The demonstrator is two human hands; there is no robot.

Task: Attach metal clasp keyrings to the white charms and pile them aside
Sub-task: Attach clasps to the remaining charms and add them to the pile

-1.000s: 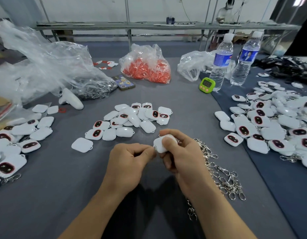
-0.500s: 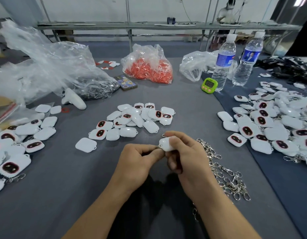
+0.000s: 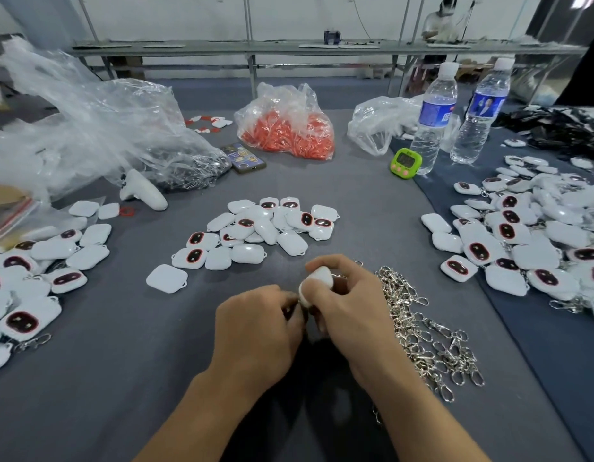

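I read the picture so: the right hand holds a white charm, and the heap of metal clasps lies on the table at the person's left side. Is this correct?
Not quite: the heap of metal clasps lies at the person's right side, as the head view shows. The right hand does hold a white charm.

1. The left hand is closing in on the right hand. Its thumb, stretched out toward the right a second ago, is now bending in, and its fingertips are pinching at the near left corner of the white charm.
2. The white charm is turning in the grip, so its long side is now lying slanted, from far right to near left.
3. The right hand's thumb is covering more of the charm's face, so less white is showing than before.
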